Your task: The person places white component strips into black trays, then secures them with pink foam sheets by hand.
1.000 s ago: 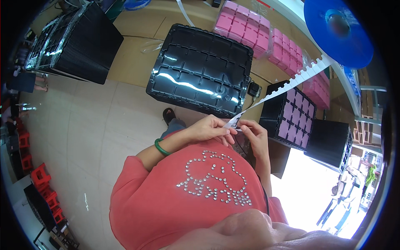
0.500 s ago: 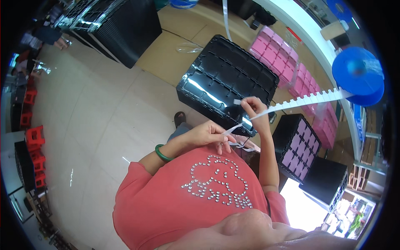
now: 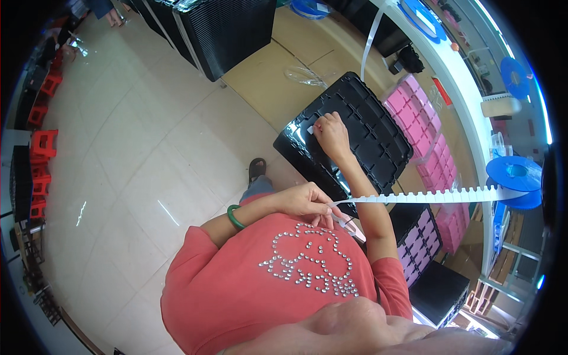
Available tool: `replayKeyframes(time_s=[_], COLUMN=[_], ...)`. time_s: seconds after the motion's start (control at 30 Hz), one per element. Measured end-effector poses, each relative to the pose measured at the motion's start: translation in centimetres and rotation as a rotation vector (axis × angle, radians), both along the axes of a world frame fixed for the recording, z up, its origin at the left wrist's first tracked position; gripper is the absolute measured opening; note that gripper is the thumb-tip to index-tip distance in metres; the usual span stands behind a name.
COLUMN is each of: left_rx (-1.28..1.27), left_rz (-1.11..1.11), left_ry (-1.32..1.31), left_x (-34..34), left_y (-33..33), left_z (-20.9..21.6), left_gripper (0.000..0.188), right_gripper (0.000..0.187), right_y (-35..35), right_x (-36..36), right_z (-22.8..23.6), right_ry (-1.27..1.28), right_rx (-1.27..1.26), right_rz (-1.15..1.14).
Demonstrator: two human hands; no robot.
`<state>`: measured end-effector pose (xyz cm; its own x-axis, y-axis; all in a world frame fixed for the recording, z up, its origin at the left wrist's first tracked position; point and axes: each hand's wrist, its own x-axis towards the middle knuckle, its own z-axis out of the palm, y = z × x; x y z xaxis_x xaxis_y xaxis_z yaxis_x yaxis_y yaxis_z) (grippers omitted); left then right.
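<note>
My left hand [image 3: 305, 201], with a green bangle on its wrist, pinches the end of a white notched tape strip [image 3: 414, 196] at my chest. The strip runs right to a blue reel [image 3: 513, 177]. A pink-handled tool [image 3: 354, 228], perhaps scissors, sticks out just under that hand. My right hand [image 3: 331, 135] is stretched forward over a stack of black compartment trays [image 3: 378, 136]. Its fingertips hold a small white piece [image 3: 310, 129] against the top tray's near left part.
Pink trays [image 3: 414, 109] lie right of the black stack, with more by a white bench edge [image 3: 473, 118]. Tall black tray stacks [image 3: 231, 29] stand at the top. Cardboard [image 3: 266, 77] covers the floor there. Red stools [image 3: 42, 145] line the left. Dark boxes [image 3: 441, 290] sit at my right.
My right hand left the strip's end near my chest and reached out to the black trays with a small white piece. My left hand kept hold of the strip.
</note>
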<state>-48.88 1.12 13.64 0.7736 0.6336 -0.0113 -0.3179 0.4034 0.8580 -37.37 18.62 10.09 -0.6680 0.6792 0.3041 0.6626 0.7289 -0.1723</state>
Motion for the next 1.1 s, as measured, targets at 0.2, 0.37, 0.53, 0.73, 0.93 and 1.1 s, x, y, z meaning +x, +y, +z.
replayKeyframes(time_s=[0.2,0.37,0.53,0.73,0.93,1.1], left_rx=[0.018,0.007,0.014,0.015,0.021,-0.015], left_rz=[-0.006,-0.08,-0.104,-0.114,-0.092,-0.092], left_ry=[-0.027,-0.006,0.006,0.02,0.044,0.045], left_x=[-0.4,-0.4,-0.1,0.6,1.8,3.0], left_y=[1.5,2.4,2.9,2.8,1.6,0.7], left_z=[-0.4,-0.2,-0.6,-0.3,0.2,0.7], left_gripper=[0.029,0.031,0.031,0.031,0.03,0.03], right_gripper=[0.007,0.006,0.005,0.005,0.005,0.008], right_y=[-0.7,-0.2,-0.7,-0.4,-0.9,-3.8], right_x=[-0.3,0.1,-0.3,0.3,0.4,3.0], right_z=[-0.4,-0.4,-0.8,-0.8,-1.2,0.3], right_ry=[-0.116,0.087,0.032,0.113,0.219,0.334], right_rx=[0.2,0.035,0.075,0.018,0.027,-0.026], right_rz=[0.172,0.058,0.083,0.073,-0.019,-0.031])
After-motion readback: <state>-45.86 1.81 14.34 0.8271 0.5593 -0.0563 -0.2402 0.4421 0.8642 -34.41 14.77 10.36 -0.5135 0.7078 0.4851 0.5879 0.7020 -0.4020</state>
